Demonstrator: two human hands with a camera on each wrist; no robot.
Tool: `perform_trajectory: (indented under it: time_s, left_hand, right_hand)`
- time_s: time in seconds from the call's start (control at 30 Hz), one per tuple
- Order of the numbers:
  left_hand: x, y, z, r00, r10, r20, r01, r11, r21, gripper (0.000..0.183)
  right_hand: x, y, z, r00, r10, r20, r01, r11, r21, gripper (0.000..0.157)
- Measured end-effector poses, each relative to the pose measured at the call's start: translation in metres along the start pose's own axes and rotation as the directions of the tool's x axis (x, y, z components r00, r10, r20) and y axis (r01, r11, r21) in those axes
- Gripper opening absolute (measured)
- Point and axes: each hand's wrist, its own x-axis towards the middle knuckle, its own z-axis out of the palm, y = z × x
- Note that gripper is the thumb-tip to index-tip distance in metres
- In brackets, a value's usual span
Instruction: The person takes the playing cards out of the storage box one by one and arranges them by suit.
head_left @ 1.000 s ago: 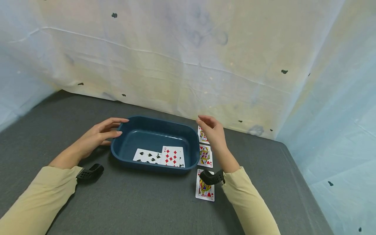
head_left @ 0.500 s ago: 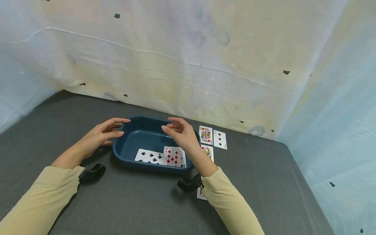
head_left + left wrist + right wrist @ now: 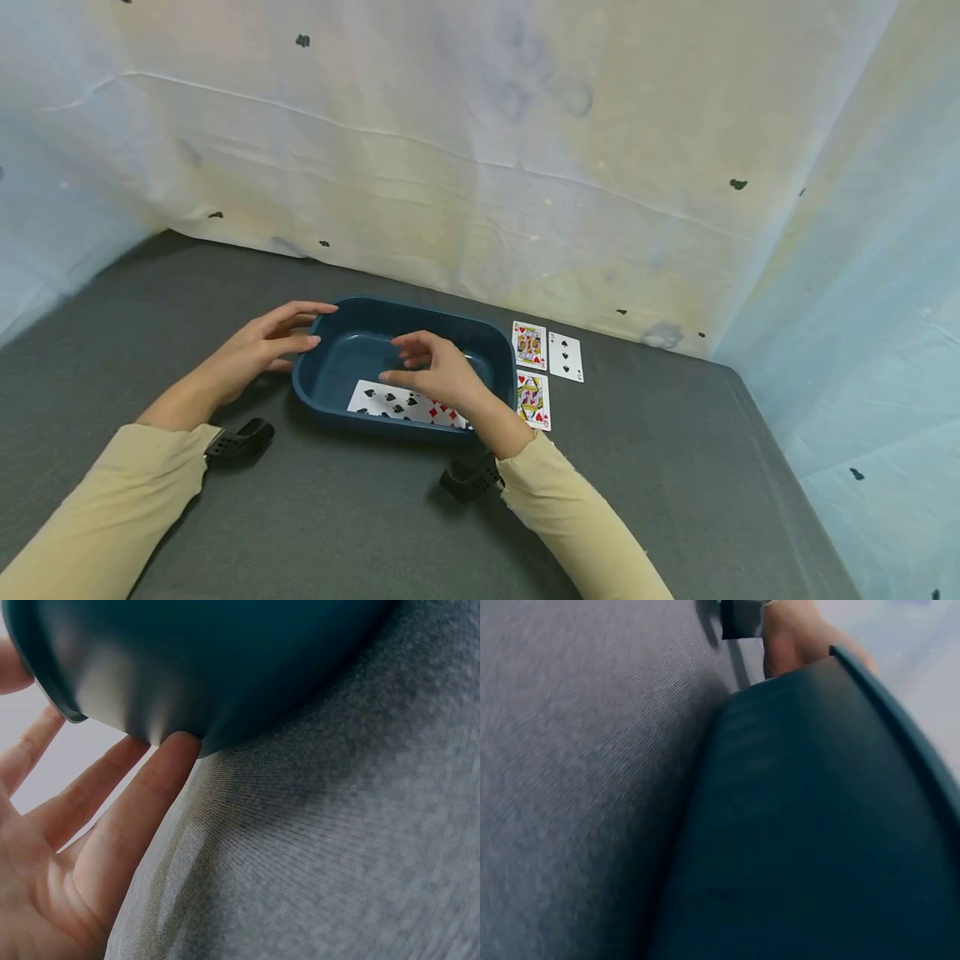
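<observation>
My left hand (image 3: 251, 354) holds the left end of a dark blue plastic bin (image 3: 405, 427). In the left wrist view its fingers (image 3: 146, 814) are spread against the outer wall, with one fingertip at the rim. Inside the bin lie playing cards: a spade card (image 3: 365, 395) and a nine of diamonds (image 3: 438, 412), partly hidden by my right hand. That right hand (image 3: 437, 369) hovers over the bin with loosely bent, parted fingers and nothing between them. The right wrist view shows mostly the bin's outer wall (image 3: 810, 810).
To the right of the bin, a king of hearts (image 3: 530, 345) lies beside a small spade card (image 3: 566, 357). Nearer is a queen of hearts (image 3: 533, 400). A dark grey cloth-covered table (image 3: 675, 467) lies underneath, with a pale, spotted curtain (image 3: 480, 208) behind it.
My right hand has moved left from above the cards on the table, then down into the bin area. The jack of hearts is now covered by the right arm. My left hand has kept its place.
</observation>
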Motion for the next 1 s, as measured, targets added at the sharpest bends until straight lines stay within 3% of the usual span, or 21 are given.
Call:
perform_trajectory:
  time_s: [0.13, 0.27, 0.37, 0.47, 0.6, 0.83, 0.9, 1.0]
  left_hand:
    - [0.0, 0.0004, -0.0002, 1.0, -0.003, 0.006, 0.003, 1.0, -0.012, 0.056]
    - [0.0003, 0.0007, 0.0001, 1.0, -0.006, 0.005, 0.006, 1.0, -0.012, 0.056]
    - [0.0004, 0.0006, 0.0002, 1.0, -0.006, 0.004, 0.006, 1.0, -0.01, 0.056]
    - [0.0002, 0.0, 0.0005, 1.0, -0.004, 0.002, 0.004, 1.0, -0.005, 0.056]
    - [0.0001, -0.0011, 0.0006, 1.0, -0.003, 0.0, 0.003, 1.0, -0.002, 0.056]
    - [0.0, -0.0013, -0.0006, 1.0, 0.002, -0.004, -0.002, 1.0, 0.007, 0.056]
    - [0.0, -0.0012, -0.0008, 1.0, 0.003, -0.005, -0.003, 1.0, 0.006, 0.056]
    - [0.0003, -0.0012, -0.0006, 1.0, -0.002, -0.007, 0.002, 1.0, 0.005, 0.056]
  right_hand:
    - [0.0008, 0.0037, 0.001, 0.993, -0.005, 0.12, 0.03, 0.977, -0.21, 0.051]
    - [0.0005, 0.0046, 0.0034, 0.986, -0.027, 0.164, 0.092, 0.911, -0.401, 0.049]
    - [-0.0008, 0.0032, 0.0054, 0.986, -0.028, 0.167, 0.107, 0.866, -0.488, 0.043]
    - [-0.002, 0.0015, 0.006, 0.984, -0.029, 0.178, 0.119, 0.843, -0.524, 0.036]
    - [-0.0015, 0.0023, 0.0057, 0.98, -0.028, 0.199, 0.127, 0.854, -0.505, 0.032]
    - [0.0002, 0.0045, 0.0053, 0.97, -0.067, 0.235, 0.141, 0.938, -0.316, 0.024]
    - [0.0002, 0.0047, 0.0058, 0.964, -0.083, 0.253, 0.156, 0.945, -0.286, 0.023]
    - [-0.0005, 0.0045, 0.0062, 0.959, -0.1, 0.264, 0.184, 0.93, -0.317, 0.027]
